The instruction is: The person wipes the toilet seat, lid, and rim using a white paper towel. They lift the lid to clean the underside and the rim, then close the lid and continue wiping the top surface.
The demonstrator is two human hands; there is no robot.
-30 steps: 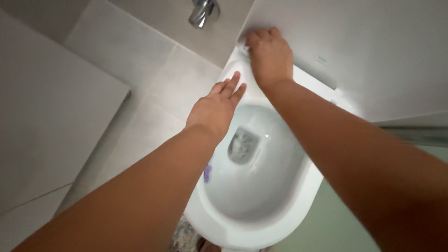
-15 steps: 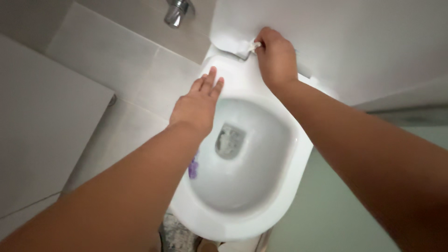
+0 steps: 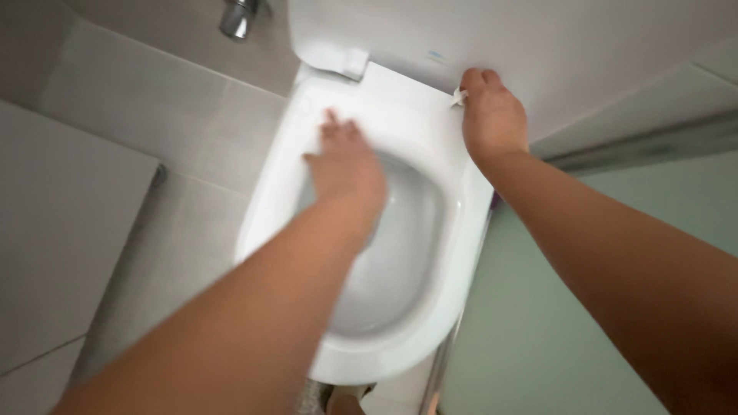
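Pinching white wad (image 3: 460,96) – right hand (image 3: 494,119) | left hand (image 3: 347,165) over toilet bowl (image 3: 446,253)

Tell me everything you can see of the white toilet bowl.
The toilet bowl is glossy white, ceramic by its look, oval, with a broad flat rim and a grey hollow inside. Its raised lid stands behind it. The right hand presses a small white wad at the rim's back edge. The blurred left hand hovers over the bowl.

A glossy white toilet bowl (image 3: 430,253) sits against pale grey floor tiles (image 3: 177,223) crossed by thin darker grout lines. Right of the bowl, a muted green panel (image 3: 538,338). Above the bowl, a white raised lid (image 3: 538,38) and chrome silver fitting (image 3: 237,17).
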